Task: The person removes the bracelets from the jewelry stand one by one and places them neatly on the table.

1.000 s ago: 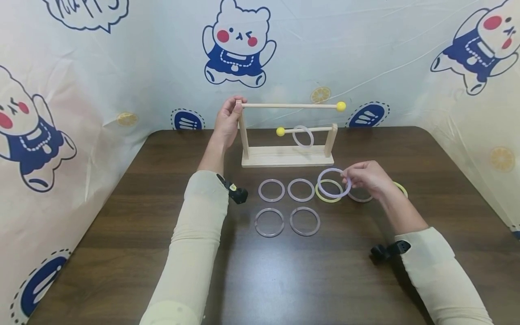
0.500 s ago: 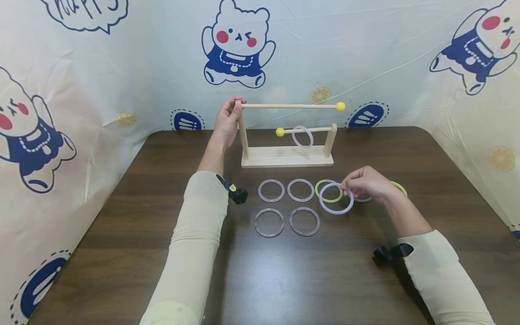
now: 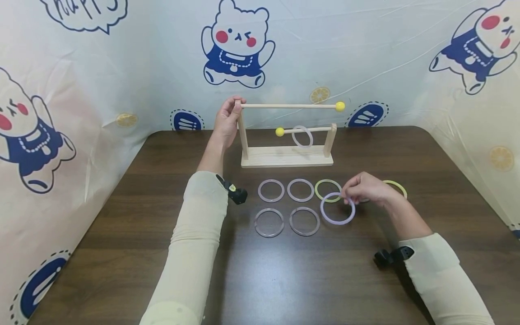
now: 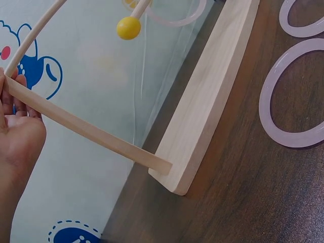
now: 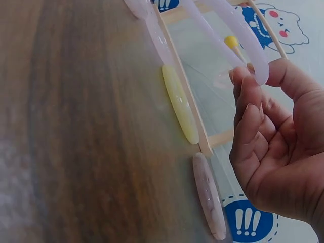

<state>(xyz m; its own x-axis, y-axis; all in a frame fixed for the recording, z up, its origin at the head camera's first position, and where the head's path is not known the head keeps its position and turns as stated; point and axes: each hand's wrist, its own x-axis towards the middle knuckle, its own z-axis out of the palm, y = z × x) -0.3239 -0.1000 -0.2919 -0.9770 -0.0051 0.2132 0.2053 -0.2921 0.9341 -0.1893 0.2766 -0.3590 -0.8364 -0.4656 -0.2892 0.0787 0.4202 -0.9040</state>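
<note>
My left hand [image 3: 228, 118] grips the top of the tall left post of a wooden stand [image 3: 287, 156]. Two horizontal rods with yellow ball ends extend from the stand's posts, and a pale ring [image 3: 311, 139] hangs on the lower rod. Between thumb and fingertips, my right hand [image 3: 367, 188] pinches a purple ring [image 3: 338, 222]. In the right wrist view this purple ring [image 5: 255, 55] is raised above the tabletop. Behind it lies a yellow-green ring [image 3: 321, 184], partly overlapped in the head view. A pinkish ring [image 5: 208, 197] lies below the right hand, mostly hidden in the head view.
Two purple rings, one left [image 3: 260, 192] and one right [image 3: 289, 192], lie in front of the stand. Nearer are two greyish rings, one left [image 3: 257, 225] and one right [image 3: 292, 225]. Another yellow-green ring [image 3: 402, 187] lies behind the right wrist. The dark wooden table [image 3: 260, 280] meets a printed curtain [image 3: 162, 67].
My right hand has moved toward me and slightly down with the purple ring, uncovering more of the yellow-green ring behind. The left hand and stand stay put.
</note>
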